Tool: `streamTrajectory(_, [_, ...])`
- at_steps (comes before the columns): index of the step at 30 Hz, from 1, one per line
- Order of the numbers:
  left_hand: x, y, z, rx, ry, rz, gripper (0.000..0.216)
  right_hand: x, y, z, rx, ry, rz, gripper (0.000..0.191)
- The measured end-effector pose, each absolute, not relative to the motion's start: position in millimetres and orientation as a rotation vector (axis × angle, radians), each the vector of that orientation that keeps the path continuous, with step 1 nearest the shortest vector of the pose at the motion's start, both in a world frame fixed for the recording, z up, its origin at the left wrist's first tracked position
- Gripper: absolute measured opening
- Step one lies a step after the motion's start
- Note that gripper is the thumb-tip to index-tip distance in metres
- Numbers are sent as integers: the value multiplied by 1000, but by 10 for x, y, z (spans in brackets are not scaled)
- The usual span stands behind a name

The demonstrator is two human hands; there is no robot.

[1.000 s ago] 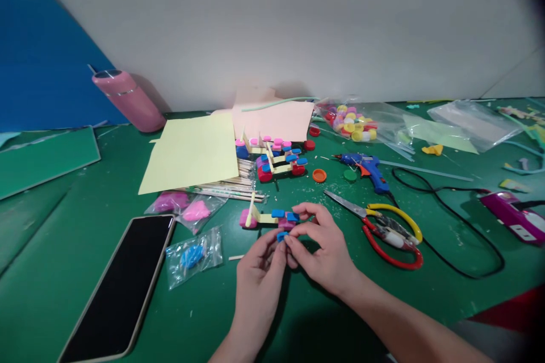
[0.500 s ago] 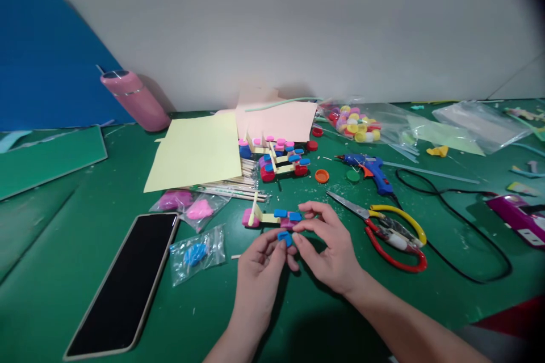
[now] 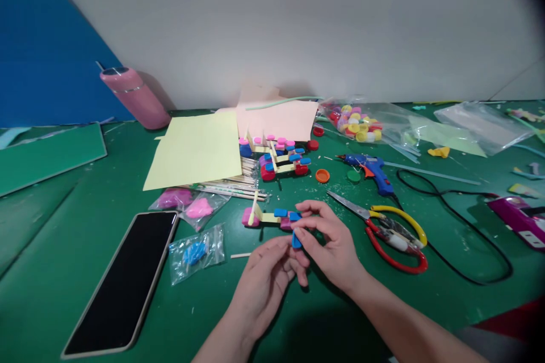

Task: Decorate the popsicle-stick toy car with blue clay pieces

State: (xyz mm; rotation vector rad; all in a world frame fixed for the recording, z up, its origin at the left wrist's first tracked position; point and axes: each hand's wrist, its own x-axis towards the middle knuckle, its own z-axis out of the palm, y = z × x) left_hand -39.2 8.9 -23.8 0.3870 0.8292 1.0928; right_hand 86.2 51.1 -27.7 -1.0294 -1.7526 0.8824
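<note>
My right hand (image 3: 330, 244) pinches a small blue foam piece (image 3: 296, 240) between thumb and forefinger, just below a little craft model (image 3: 272, 217) made of a yellow strip with pink and blue pieces. My left hand (image 3: 266, 278) sits right beside it, fingers loosely curled, fingertips close to the blue piece. Both hands hover over the green table (image 3: 76, 215).
A phone (image 3: 123, 278) lies at the left, with small bags of blue (image 3: 195, 253) and pink pieces (image 3: 187, 204). Scissors (image 3: 383, 227), a blue glue gun (image 3: 370, 169) with black cord, finished models (image 3: 279, 156), yellow paper (image 3: 198, 148), a pink bottle (image 3: 134, 96) and a bag of caps (image 3: 355, 122) lie around.
The blue foam piece passed from my left fingertips into my right hand's pinch and now stands on edge. My left hand dropped back slightly toward me.
</note>
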Motion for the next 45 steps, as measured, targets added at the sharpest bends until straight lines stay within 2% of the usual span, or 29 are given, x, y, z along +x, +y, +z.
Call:
streamTrajectory(4, [-364,74,-247,510,871,1101,12,855,513,-259,-1057,-1722,907,12])
streamTrajectory(11, [-369,55,-245,848,1231,1078,10,885,520,-238,-1073,-1748,969,12])
streamTrajectory(21, [-394,61,-235,969,1245,1048,10,935,545,-204,-981,-1816,1081,15])
streamTrajectory(26, [-397,55,-267,792,1041,1057,12,953,555,-190,-1006,-1817,1084,15])
streamTrajectory(30, [-380,75,-271,577,813,1057,31,945,543,-196,-1010,-1829,1068,17])
streamTrajectory(36, [-371,88,-282,403,691,1069,26,941,526,-155,-958,-1890,1020,21])
streamTrajectory(45, [-386,58,-340,301,595,1112,24,970,483,-167,-795,-1901,740,22])
